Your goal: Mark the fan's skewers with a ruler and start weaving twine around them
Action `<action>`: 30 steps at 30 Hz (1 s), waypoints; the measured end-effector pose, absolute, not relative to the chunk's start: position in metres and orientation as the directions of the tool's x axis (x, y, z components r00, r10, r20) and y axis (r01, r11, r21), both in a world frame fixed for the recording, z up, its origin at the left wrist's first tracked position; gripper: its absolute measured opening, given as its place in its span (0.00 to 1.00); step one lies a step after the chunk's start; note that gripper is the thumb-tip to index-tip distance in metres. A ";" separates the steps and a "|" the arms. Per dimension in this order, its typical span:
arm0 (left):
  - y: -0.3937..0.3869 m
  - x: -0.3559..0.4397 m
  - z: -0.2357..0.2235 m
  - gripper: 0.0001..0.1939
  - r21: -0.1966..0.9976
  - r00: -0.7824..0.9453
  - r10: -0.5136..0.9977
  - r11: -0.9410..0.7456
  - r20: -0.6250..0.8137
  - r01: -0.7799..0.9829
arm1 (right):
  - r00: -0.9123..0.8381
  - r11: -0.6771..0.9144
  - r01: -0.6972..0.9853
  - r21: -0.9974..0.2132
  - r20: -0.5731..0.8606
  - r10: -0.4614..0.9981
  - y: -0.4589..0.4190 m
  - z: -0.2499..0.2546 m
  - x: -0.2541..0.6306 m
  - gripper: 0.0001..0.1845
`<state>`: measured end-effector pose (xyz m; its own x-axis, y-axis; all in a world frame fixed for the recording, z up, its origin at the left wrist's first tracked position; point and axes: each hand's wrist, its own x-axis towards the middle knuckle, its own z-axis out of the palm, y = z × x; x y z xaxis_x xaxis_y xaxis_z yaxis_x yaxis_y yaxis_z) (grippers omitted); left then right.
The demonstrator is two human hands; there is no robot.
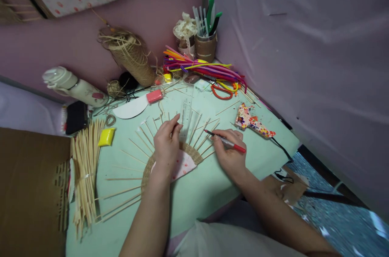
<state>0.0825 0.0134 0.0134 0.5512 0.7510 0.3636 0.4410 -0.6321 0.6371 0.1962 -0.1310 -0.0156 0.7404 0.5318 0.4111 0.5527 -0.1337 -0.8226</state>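
Observation:
My left hand (166,143) is closed at the left edge of a clear ruler (186,113), and its fingertips are partly hidden. The ruler lies across a half-round piece with a woven twine band (147,174) and a white, pink-spotted centre (184,164). Thin wooden sticks (124,179) fan out from that band. In my right hand (232,156) is a marker pen (228,143) with a red end, its dark tip pointing left over the sticks on the right side.
A patterned glue gun (253,121) with a black cord lies right. Orange-handled scissors (221,92), pipe cleaners (200,66), a twine roll (133,56) and a white bottle (75,86) line the back. Bundled sticks (86,172) and a yellow packet (106,137) are left.

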 end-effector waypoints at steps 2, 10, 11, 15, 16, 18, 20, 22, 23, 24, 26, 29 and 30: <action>0.010 0.085 0.013 0.15 0.635 0.633 0.707 -0.653 0.315 0.413 | 0.739 -0.127 0.558 -0.820 0.421 0.526 -0.138 -0.014 0.195 0.05; 0.002 0.089 0.013 0.15 0.638 0.729 0.656 -0.650 0.195 0.414 | 0.761 -0.144 0.407 -0.902 0.248 0.599 -0.177 -0.004 0.177 0.08; 0.002 0.089 0.014 0.15 0.637 0.724 0.665 -0.641 0.183 0.428 | 0.761 -0.147 0.384 -0.912 0.222 0.609 -0.178 -0.002 0.174 0.08; 0.003 0.087 0.017 0.16 0.632 0.715 0.683 -0.622 0.149 0.462 | 0.751 -0.097 0.265 -0.959 0.142 0.644 -0.170 0.001 0.168 0.07; 0.005 0.086 0.018 0.16 0.629 0.715 0.685 -0.620 0.141 0.470 | 0.748 -0.082 0.229 -0.970 0.121 0.653 -0.166 0.000 0.167 0.07; 0.008 0.084 0.020 0.16 0.620 0.709 0.694 -0.612 0.124 0.491 | 0.736 -0.067 0.170 -0.983 0.082 0.672 -0.157 -0.002 0.165 0.07; 0.012 0.083 0.023 0.16 0.609 0.700 0.705 -0.606 0.113 0.512 | 0.719 -0.060 0.130 -0.990 0.052 0.693 -0.149 -0.004 0.162 0.08; 0.015 0.082 0.026 0.16 0.598 0.694 0.711 -0.607 0.113 0.524 | 0.695 -0.049 0.077 -0.996 0.019 0.719 -0.142 -0.007 0.158 0.08; 0.016 0.082 0.028 0.16 0.593 0.693 0.712 -0.609 0.115 0.527 | 0.680 -0.042 0.042 -0.998 -0.002 0.733 -0.138 -0.008 0.156 0.08; 0.017 0.082 0.029 0.16 0.588 0.694 0.711 -0.612 0.116 0.528 | 0.665 -0.033 0.006 -0.999 -0.021 0.746 -0.135 -0.010 0.154 0.08; 0.019 0.084 0.030 0.16 0.583 0.698 0.707 -0.617 0.115 0.529 | 0.633 -0.019 -0.059 -0.998 -0.052 0.772 -0.127 -0.014 0.152 0.09; 0.024 0.085 0.030 0.16 0.580 0.703 0.704 -0.616 0.102 0.532 | 0.585 -0.016 -0.121 -0.992 -0.085 0.806 -0.117 -0.019 0.151 0.08; 0.026 0.086 0.029 0.16 0.585 0.701 0.707 -0.610 0.097 0.534 | 0.569 -0.021 -0.136 -0.991 -0.095 0.817 -0.115 -0.020 0.152 0.08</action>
<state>0.0857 0.0261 0.0288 0.7008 0.7067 0.0973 0.5344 -0.6104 0.5847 0.1520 -0.1153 -0.0198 0.5690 0.8168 -0.0953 -0.1356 -0.0211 -0.9905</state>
